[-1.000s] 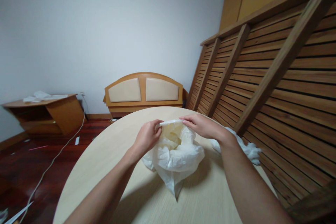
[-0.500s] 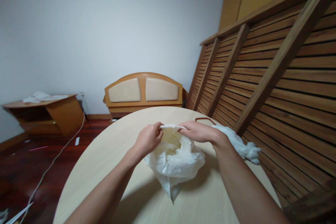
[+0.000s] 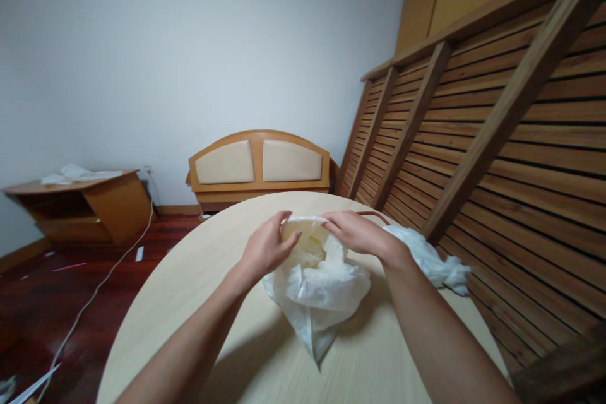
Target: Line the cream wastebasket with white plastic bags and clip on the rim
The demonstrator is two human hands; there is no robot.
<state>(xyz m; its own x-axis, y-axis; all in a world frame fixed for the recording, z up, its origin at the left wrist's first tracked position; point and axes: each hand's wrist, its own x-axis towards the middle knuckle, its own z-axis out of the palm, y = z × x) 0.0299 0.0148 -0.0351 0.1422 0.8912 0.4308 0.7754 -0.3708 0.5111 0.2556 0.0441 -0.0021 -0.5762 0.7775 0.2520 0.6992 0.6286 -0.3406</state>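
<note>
Pinching the upper rim of a plain white bag (image 3: 322, 290) with the right hand (image 3: 357, 232), at lower centre of the frame. Spreading the left hand (image 3: 269, 243) loosely at the rim's left end, parting thumb from fingers. Showing a yellowish interior inside the bag and pointing one corner toward the bottom of the frame, over the pale round tabletop (image 3: 180, 303). Leaving in view, lower right, a crumpled white bundle (image 3: 421, 252) near a reddish-brown curved strip (image 3: 376, 214).

I read the bag (image 3: 326, 290) as thin plastic, crinkled, slight sheen. Table (image 3: 180, 303) – smooth, matt, wood-look top. Floor (image 3: 118, 278) – glossy dark wood. Slats (image 3: 534, 196): grained wood, low sheen. Pads (image 3: 225, 163) look smooth, leather-like. Wall (image 3: 213, 44) matt.
</note>
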